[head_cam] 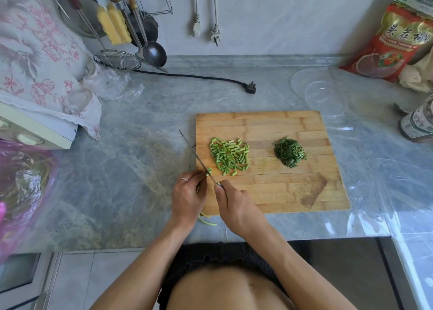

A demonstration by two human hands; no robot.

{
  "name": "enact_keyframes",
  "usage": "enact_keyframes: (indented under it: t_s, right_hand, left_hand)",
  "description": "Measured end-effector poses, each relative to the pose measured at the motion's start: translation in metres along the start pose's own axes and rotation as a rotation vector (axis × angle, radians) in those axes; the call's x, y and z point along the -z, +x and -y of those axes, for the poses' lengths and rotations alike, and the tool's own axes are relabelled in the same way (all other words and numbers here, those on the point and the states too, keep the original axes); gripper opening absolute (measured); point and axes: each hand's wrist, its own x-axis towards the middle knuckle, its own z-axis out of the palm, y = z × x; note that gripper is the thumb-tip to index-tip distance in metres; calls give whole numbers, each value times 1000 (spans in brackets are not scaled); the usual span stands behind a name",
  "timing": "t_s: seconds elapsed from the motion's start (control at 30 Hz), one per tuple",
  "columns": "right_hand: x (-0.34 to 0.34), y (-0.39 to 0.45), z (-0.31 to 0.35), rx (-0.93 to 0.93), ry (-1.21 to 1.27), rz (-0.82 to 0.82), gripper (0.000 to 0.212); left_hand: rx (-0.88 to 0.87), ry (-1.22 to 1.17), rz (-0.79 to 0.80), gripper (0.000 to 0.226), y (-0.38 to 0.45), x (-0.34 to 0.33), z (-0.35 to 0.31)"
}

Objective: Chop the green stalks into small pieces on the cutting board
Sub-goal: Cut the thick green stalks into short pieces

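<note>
Our right hand (236, 206) grips a thin steel knife (196, 157) while our left hand (187, 196) pinches pale green stalks (208, 172) at the wooden cutting board's (269, 192) near-left corner; with fingertips beside the blade, a slip could nick us.
</note>
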Motion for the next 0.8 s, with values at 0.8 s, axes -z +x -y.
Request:
enact_keyframes:
  t_s: [0.8]
  right_hand:
    - [-16, 29, 7, -29, 76, -32, 26]
  left_hand:
    - [63, -12, -17, 6, -2, -3, -6]
